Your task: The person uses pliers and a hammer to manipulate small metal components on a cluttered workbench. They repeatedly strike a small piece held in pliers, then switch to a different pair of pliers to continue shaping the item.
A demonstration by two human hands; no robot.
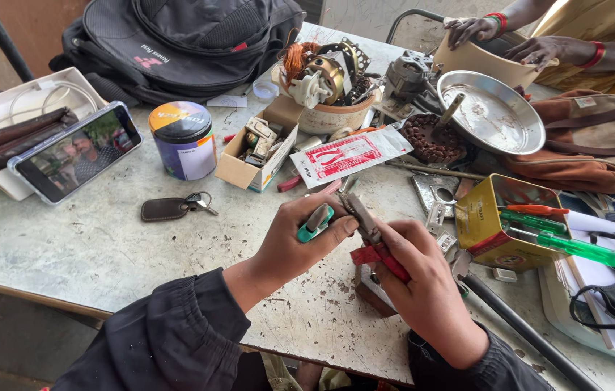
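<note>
At the near edge of the table [105, 246], centre-right, both hands work close together. Going big to small: a backpack [177, 36] at the far-left corner, a steel plate [495, 116] toward the far-right w/ another person's hands [510, 40] on a beige tub beyond it, a yellow tin [499, 228] of screwdrivers at the right edge, a phone [76, 152] propped at the left edge, a tape roll [184, 137], a small box [257, 152] of parts, keys [174, 208].

Left hand [300, 242] is closed around a small green part [315, 226], pinched btwn thumb & fingers. Right hand [423, 289] is wrapped on red-handled pliers [372, 239], nose angled toward the part; whether it bites yet I can't tell.

To do this well, I'd judge: keep the part steady, squeeze gently, keep wrists low over the table.

Open room: bare table to the left of the hands; the right side is crowded by the tin, and a dark rod [524, 329] lies just beside the right wrist.
</note>
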